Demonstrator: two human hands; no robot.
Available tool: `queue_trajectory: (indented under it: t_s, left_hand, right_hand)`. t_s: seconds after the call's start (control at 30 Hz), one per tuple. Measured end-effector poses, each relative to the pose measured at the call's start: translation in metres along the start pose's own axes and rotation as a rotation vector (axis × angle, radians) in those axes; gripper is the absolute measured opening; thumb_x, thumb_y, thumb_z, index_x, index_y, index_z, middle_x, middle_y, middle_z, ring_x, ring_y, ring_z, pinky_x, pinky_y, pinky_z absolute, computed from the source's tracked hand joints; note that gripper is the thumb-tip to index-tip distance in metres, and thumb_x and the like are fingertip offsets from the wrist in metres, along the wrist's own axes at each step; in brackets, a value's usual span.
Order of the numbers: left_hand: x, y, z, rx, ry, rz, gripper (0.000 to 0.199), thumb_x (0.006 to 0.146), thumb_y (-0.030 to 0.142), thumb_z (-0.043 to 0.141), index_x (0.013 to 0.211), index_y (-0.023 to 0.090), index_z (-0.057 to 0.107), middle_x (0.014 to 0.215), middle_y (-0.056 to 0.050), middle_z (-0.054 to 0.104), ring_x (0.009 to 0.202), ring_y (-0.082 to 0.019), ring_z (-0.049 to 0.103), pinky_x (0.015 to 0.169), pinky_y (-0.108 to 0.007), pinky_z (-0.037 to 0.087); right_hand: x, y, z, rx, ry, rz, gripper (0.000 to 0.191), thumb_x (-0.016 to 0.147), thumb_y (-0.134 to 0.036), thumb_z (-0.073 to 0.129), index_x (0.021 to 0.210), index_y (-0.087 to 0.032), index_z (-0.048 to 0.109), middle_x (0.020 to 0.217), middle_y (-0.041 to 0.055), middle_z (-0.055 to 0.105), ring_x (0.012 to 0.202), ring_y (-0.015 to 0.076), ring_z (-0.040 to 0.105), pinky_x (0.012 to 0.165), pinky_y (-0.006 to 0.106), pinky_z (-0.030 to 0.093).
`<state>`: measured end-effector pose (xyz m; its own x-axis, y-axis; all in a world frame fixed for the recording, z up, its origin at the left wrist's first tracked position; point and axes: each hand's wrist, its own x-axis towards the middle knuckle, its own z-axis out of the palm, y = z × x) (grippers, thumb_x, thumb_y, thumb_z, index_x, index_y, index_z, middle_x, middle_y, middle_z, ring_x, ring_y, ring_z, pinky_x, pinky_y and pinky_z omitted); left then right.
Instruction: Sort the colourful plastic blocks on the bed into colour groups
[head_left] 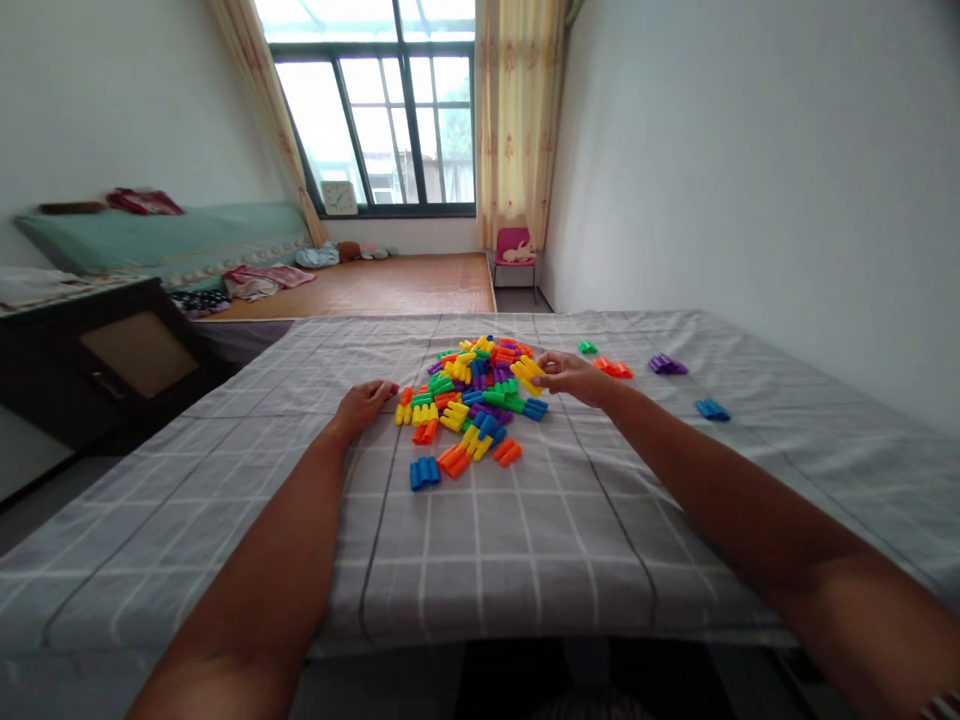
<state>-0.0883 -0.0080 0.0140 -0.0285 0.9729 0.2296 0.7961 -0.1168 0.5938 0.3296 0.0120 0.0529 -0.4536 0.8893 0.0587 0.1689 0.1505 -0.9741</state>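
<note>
A pile of colourful plastic pieces (484,385) in yellow, orange, green, blue and purple lies on the grey checked cloth. My right hand (566,375) pinches a yellow piece (528,376) at the pile's right side. On the left, my left hand (366,402) rests on the cloth with its fingers curled, close to an orange piece (406,395); whether it holds anything is hidden. Apart from the pile, to the right, lie a green piece (587,347), orange pieces (613,368), purple pieces (667,364) and a blue piece (712,409).
The cloth-covered table (517,560) spans the foreground, with a white wall at its right. A dark cabinet (112,360) stands at the left. Behind are a wooden platform (405,280), a pink chair (514,245) and a window.
</note>
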Motion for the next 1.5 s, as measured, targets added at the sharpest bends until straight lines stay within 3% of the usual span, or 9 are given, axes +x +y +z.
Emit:
queue_trajectory:
  t_s: [0.3, 0.53, 0.7, 0.87, 0.97, 1.1, 1.3, 1.4, 1.5]
  left_hand:
    - [0.0, -0.005, 0.001, -0.048, 0.0, -0.022, 0.057, 0.08, 0.06, 0.039, 0.097, 0.017, 0.072, 0.097, -0.005, 0.073, 0.089, -0.022, 0.065, 0.079, -0.029, 0.049]
    - [-0.002, 0.002, -0.002, 0.005, 0.038, -0.003, 0.051, 0.083, 0.055, 0.04, 0.096, 0.018, 0.072, 0.098, -0.006, 0.073, 0.091, -0.023, 0.065, 0.08, -0.03, 0.05]
    - [-0.009, 0.049, 0.002, -0.007, 0.232, 0.205, 0.048, 0.09, 0.05, 0.036, 0.104, 0.018, 0.07, 0.108, -0.009, 0.07, 0.101, -0.023, 0.062, 0.089, -0.033, 0.048]
    - [-0.028, 0.108, 0.025, -0.094, 0.015, 0.503, 0.039, 0.09, 0.048, 0.046, 0.11, 0.023, 0.069, 0.113, -0.006, 0.068, 0.111, -0.022, 0.057, 0.1, -0.035, 0.043]
    - [-0.037, 0.125, 0.04, -0.13, -0.072, 0.561, 0.04, 0.088, 0.047, 0.05, 0.116, 0.024, 0.067, 0.116, -0.007, 0.067, 0.112, -0.023, 0.057, 0.102, -0.038, 0.041]
    - [-0.04, 0.126, 0.044, -0.192, -0.102, 0.502, 0.04, 0.089, 0.048, 0.048, 0.111, 0.022, 0.069, 0.109, -0.007, 0.069, 0.105, -0.022, 0.061, 0.097, -0.035, 0.045]
    - [-0.032, 0.108, 0.024, -0.348, -0.04, 0.254, 0.054, 0.088, 0.058, 0.045, 0.111, 0.015, 0.067, 0.098, -0.005, 0.071, 0.091, -0.02, 0.064, 0.079, -0.029, 0.051]
    - [-0.032, 0.103, 0.023, -0.365, -0.061, 0.215, 0.058, 0.087, 0.06, 0.044, 0.114, 0.014, 0.067, 0.092, -0.005, 0.072, 0.084, -0.019, 0.064, 0.072, -0.028, 0.051]
    - [-0.032, 0.1, 0.026, -0.331, -0.061, 0.237, 0.058, 0.088, 0.061, 0.042, 0.112, 0.015, 0.069, 0.096, -0.006, 0.072, 0.09, -0.021, 0.065, 0.078, -0.03, 0.052]
  right_hand:
    - [-0.026, 0.031, 0.0, 0.037, -0.031, 0.117, 0.044, 0.063, -0.043, 0.081, 0.09, -0.016, 0.059, 0.078, 0.002, 0.066, 0.063, 0.0098, 0.056, 0.049, 0.018, 0.04]
    - [-0.034, 0.024, 0.008, 0.251, -0.035, 0.114, 0.043, 0.067, -0.04, 0.079, 0.098, -0.019, 0.059, 0.09, 0.0036, 0.066, 0.073, 0.0112, 0.059, 0.055, 0.019, 0.046]
    - [-0.033, 0.015, 0.026, 0.273, -0.109, -0.07, 0.052, 0.067, -0.033, 0.079, 0.114, -0.02, 0.058, 0.1, 0.0039, 0.067, 0.082, 0.0139, 0.061, 0.067, 0.025, 0.049]
    - [-0.023, 0.006, 0.055, 0.23, -0.039, -0.146, 0.045, 0.066, -0.033, 0.079, 0.104, -0.02, 0.058, 0.095, 0.0025, 0.067, 0.086, 0.0154, 0.063, 0.073, 0.027, 0.05]
    - [-0.022, 0.0, 0.069, 0.213, -0.061, -0.175, 0.045, 0.065, -0.036, 0.079, 0.101, -0.02, 0.057, 0.096, 0.0032, 0.067, 0.089, 0.0174, 0.064, 0.078, 0.032, 0.052]
    - [-0.024, -0.001, 0.072, 0.212, -0.086, -0.191, 0.046, 0.067, -0.039, 0.078, 0.103, -0.021, 0.058, 0.098, 0.0039, 0.067, 0.09, 0.0183, 0.064, 0.081, 0.034, 0.053]
    - [-0.022, 0.007, 0.054, 0.156, 0.087, -0.103, 0.046, 0.067, -0.038, 0.077, 0.105, -0.019, 0.059, 0.097, 0.005, 0.068, 0.082, 0.0166, 0.065, 0.072, 0.031, 0.054]
    - [-0.021, 0.01, 0.051, 0.114, 0.107, -0.092, 0.044, 0.069, -0.041, 0.075, 0.103, -0.018, 0.06, 0.102, 0.006, 0.067, 0.083, 0.0176, 0.065, 0.072, 0.032, 0.054]
    - [-0.022, 0.012, 0.051, -0.006, 0.137, -0.139, 0.039, 0.074, -0.042, 0.07, 0.104, -0.019, 0.061, 0.101, 0.0063, 0.067, 0.09, 0.0196, 0.065, 0.078, 0.034, 0.054]
